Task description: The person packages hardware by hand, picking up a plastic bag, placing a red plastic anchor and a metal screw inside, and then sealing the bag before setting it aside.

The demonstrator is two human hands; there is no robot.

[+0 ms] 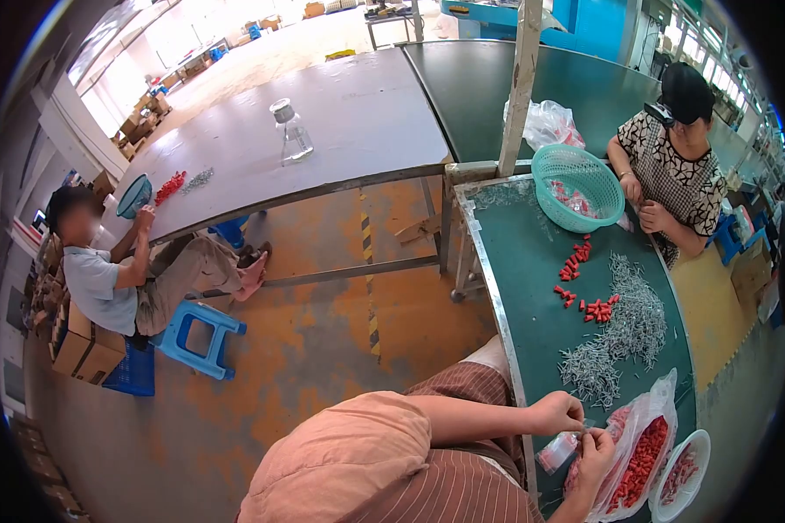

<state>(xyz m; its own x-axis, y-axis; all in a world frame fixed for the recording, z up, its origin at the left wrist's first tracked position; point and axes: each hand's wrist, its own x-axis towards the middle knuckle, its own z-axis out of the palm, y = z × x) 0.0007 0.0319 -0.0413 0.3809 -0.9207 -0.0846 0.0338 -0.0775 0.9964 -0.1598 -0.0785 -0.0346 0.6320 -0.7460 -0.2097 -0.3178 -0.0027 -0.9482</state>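
My left hand and my right hand meet above the near end of the green table, fingers pinched together. Between the fingertips is a small pale thing, too small to make out. Under my hands lies a small clear plastic bag with something reddish in it. Beside my right hand sits a large clear bag full of red plastic plugs. A white bowl with red and pale pieces stands past it. Farther up the table is a heaped pile of grey metal screws.
Loose red plugs lie beside the screws. A green basket and a plastic bag stand at the far end, near a person. Another person sits at a grey table bearing a clear bottle. A post rises between.
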